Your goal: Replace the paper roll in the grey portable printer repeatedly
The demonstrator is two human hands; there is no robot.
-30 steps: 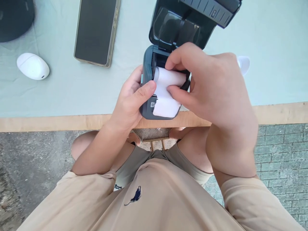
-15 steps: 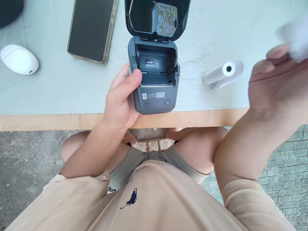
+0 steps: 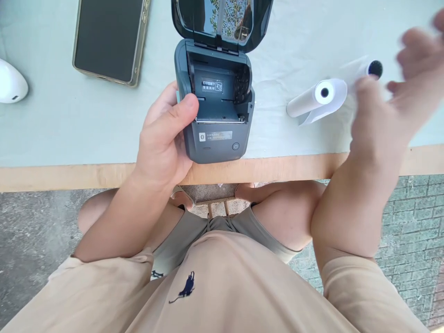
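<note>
Printer (image 3: 215, 111) sits at the tabletop (image 3: 69, 138) edge, lid up, bay empty: rigid, light plastic, best held by its sides. Left hand (image 3: 163, 138) clasps it; right hand (image 3: 391, 111), blurred, spread, hovers by paper rolls (image 3: 314, 99).

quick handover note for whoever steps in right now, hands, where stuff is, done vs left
Left hand: grips the left side of the small label printer at the table edge.
Right hand: blurred, over a second paper roll; grip unclear.
Printer lid is up, paper bay empty.
A white paper roll lies on the table right of the printer. Phone at the far left.
Done: lid open, bay cleared.
Left: likely load a roll, shut the lid.
</note>
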